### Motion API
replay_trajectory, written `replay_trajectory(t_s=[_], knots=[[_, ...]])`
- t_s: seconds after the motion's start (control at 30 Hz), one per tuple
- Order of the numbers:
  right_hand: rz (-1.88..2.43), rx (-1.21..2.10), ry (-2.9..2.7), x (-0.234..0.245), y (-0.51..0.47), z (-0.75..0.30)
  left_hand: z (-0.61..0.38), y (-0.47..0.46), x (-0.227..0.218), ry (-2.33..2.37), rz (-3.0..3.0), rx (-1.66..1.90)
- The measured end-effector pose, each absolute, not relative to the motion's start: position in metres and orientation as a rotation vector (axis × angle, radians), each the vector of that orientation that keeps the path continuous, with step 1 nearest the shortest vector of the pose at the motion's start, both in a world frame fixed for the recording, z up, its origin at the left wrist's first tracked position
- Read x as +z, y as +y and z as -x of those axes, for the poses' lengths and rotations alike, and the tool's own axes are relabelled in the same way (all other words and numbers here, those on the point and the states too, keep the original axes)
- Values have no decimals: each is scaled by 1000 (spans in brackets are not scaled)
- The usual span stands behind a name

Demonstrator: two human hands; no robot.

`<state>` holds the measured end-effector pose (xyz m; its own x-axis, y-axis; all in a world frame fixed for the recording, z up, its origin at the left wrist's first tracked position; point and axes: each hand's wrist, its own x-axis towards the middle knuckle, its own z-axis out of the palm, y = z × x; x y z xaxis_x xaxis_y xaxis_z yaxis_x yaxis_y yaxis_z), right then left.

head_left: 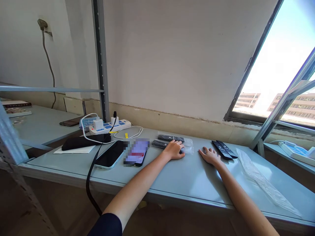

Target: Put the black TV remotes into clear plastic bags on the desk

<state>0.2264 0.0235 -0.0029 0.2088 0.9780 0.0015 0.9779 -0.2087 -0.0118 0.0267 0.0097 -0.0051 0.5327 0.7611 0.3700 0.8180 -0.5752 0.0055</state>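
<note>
Nearest, on the left, a black cord (91, 183) hangs over the front edge of the counter (177, 182), so a snag by the left arm could tug it and drag the dark-screened phone (110, 154) beside it. On the right, a long clear plastic sleeve (267, 186) lies near the right arm; a sweep of that arm could push the sleeve off the edge, because it looks light and slippery. A little farther in, the right hand (210, 155) lies flat with its fingers spread, holding nothing, just beside two bare remotes (222, 150); a bump could knock them askew. The left hand (174, 150) bends over the nearer of two bagged remotes (171, 138), and I cannot tell if it grips or only rests there. The slick bags could slide if pushed. For room, the front middle of the counter between the arms is bare, and so is the gap between the hands. Past the bags there is only a thin strip before the wall (159, 82). At far left, the power strip (105, 127) and its cords crowd the space.
</note>
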Motion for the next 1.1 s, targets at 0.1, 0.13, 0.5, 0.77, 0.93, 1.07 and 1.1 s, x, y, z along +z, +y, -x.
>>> replay_trajectory(t_s=[0.1,0.13,0.5,0.77,0.93,1.07,1.1], knots=[[2443,18,-1974,-2,22,-226,-26,7,-4,-1410,2605,-498],[2446,20,-1974,-1,22,-226,-26,6,-3,-1421,2612,-495],[2436,13,-1967,-1,22,-225,-24,7,-2,-1434,2686,-508],[2437,2,-1970,-1,22,-225,-24,12,-5,-1347,2737,-585],[2445,12,-1967,2,19,-222,-26,14,-7,-1237,2802,-604],[2449,16,-1971,2,19,-223,-29,15,-9,-1186,2828,-616],[2451,17,-1972,2,19,-223,-29,15,-9,-1193,2821,-622]])
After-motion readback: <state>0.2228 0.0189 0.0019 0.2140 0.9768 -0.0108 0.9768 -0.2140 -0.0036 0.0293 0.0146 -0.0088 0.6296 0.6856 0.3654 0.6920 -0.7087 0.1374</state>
